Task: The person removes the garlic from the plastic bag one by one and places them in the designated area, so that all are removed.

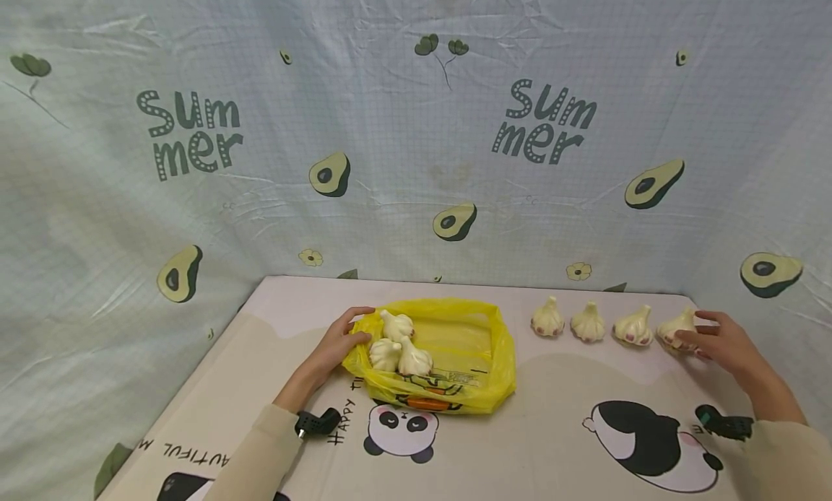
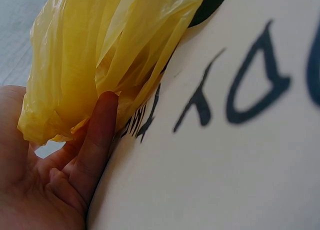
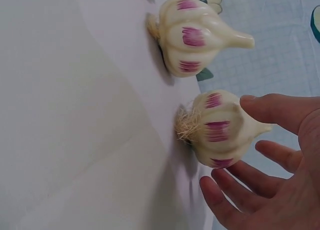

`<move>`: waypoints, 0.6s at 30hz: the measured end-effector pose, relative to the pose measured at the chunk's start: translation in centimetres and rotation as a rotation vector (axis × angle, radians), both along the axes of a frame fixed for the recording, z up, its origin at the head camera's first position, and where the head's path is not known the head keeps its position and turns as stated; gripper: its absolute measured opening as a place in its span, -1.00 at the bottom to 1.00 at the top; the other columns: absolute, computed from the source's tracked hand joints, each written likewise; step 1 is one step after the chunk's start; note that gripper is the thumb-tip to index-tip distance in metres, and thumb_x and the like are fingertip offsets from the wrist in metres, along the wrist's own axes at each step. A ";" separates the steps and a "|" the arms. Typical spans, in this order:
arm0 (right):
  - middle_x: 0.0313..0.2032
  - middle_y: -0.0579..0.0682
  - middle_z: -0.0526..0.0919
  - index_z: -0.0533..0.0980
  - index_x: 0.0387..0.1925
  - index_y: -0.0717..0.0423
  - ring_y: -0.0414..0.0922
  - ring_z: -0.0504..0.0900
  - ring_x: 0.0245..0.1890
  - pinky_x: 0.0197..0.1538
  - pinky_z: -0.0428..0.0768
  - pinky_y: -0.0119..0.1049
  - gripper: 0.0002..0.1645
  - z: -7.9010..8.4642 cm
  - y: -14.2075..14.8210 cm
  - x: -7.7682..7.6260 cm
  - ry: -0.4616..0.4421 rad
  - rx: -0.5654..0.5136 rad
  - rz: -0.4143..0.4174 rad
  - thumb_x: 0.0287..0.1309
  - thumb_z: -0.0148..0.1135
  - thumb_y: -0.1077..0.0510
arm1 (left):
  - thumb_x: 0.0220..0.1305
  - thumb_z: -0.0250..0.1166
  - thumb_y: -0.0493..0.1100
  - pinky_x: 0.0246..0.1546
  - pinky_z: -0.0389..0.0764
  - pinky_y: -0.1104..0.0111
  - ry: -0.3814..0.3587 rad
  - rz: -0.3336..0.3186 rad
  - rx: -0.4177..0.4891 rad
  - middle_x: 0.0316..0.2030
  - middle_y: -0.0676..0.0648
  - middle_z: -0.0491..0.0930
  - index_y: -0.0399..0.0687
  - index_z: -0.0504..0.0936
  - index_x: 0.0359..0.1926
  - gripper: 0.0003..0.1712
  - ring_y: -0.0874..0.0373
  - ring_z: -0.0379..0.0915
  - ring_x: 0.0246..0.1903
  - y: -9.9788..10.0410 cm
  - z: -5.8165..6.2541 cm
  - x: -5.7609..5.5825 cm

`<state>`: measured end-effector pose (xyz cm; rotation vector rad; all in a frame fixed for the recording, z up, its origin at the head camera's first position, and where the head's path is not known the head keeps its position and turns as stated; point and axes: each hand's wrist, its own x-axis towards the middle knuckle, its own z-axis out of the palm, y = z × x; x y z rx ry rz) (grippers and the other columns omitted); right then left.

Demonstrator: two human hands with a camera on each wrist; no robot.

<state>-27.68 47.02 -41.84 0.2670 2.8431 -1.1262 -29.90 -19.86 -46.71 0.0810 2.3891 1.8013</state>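
Observation:
In the head view, a yellow plastic bag [image 1: 500, 371] lies on the table with its mouth spread wide. Three white garlic bulbs [image 1: 416, 360] sit inside at its left end. My left hand [image 1: 334, 342] grips the bag's left side; the left wrist view has the thumb against the yellow plastic [image 2: 125, 35], the other fingers partly hidden. At the far right, my right hand [image 1: 731, 342] reaches round the last garlic bulb [image 3: 220, 130] of a row. Its thumb overlaps the bulb and the other fingers spread beside it, loosely bent. That bulb has purple streaks and a root tuft.
Three more garlic bulbs, among them one in the middle [image 1: 588, 323], stand in the row right of the bag. A printed cloth [image 1: 390, 219] hangs behind the table. The pale tabletop [image 1: 507, 458] carries panda drawings and lettering.

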 end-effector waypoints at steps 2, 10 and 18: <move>0.35 0.78 0.01 -0.27 0.47 0.65 0.60 0.24 0.29 0.18 0.52 0.31 0.12 0.1 0.0 0.1 0.021 0.003 -0.008 0.49 0.03 -0.15 | 0.39 0.14 -0.23 -0.05 0.67 0.31 0.000 -0.003 0.000 0.29 -0.29 0.50 0.17 0.38 0.44 -0.38 0.03 0.58 -0.02 -0.1 0.0 0.0; 0.34 0.75 0.07 -0.18 0.49 0.60 0.63 0.15 0.31 0.20 0.36 0.50 0.07 1.4 -0.5 1.3 0.113 0.079 -0.044 0.49 0.04 -0.15 | 0.39 0.13 -0.22 -0.02 0.66 0.32 0.005 -0.011 -0.010 0.32 -0.30 0.48 0.14 0.37 0.45 -0.37 0.01 0.57 0.04 0.0 0.2 0.1; 0.36 0.72 0.12 -0.15 0.52 0.51 0.63 0.17 0.32 0.18 0.33 0.52 0.04 3.3 -2.0 2.2 0.186 0.175 -0.059 0.49 0.05 -0.15 | 0.39 0.14 -0.21 0.03 0.66 0.29 -0.005 -0.006 -0.009 0.34 -0.28 0.47 0.18 0.37 0.45 -0.38 -0.01 0.56 0.07 0.0 0.2 0.1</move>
